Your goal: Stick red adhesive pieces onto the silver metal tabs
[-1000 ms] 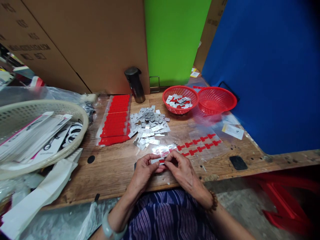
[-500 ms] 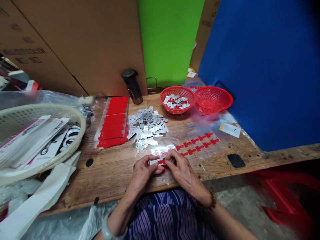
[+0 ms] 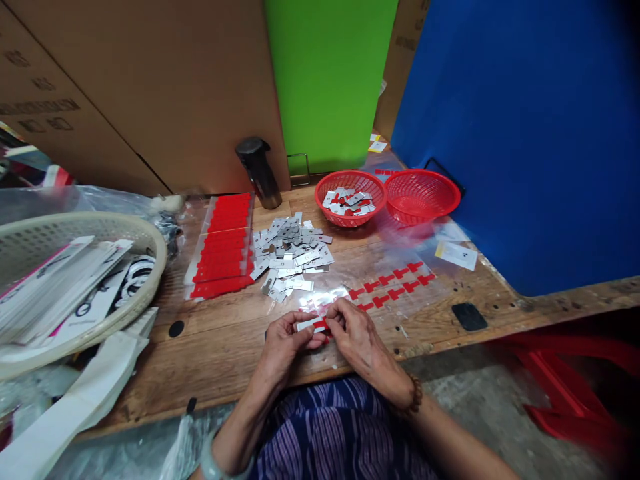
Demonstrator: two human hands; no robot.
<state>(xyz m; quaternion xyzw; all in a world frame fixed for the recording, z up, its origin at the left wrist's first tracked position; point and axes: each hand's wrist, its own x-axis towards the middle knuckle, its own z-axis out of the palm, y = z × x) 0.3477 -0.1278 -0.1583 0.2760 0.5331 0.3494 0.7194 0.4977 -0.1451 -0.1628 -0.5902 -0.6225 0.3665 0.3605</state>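
My left hand (image 3: pixel 284 339) and my right hand (image 3: pixel 356 333) meet at the near edge of the wooden table (image 3: pixel 220 347). Both pinch one small silver metal plate (image 3: pixel 306 325) with a red sticker (image 3: pixel 321 325) on its right end. Just beyond my fingers lies a clear sheet (image 3: pixel 395 277) carrying red T-shaped stickers (image 3: pixel 393 285). A loose heap of silver plates (image 3: pixel 290 257) sits behind it. Sheets of red stickers (image 3: pixel 225 243) lie to the left of that heap.
Two red baskets stand at the back, one (image 3: pixel 350 198) with several plates, one (image 3: pixel 421 195) with none. A dark metal flask (image 3: pixel 257 171) stands by the cardboard. A big cream basket (image 3: pixel 75 280) of packaged goods fills the left. A black pad (image 3: pixel 469 316) lies right.
My hands have stayed together on the plate, with only small finger shifts. The camera has drifted a little, so the scene sits slightly further left.
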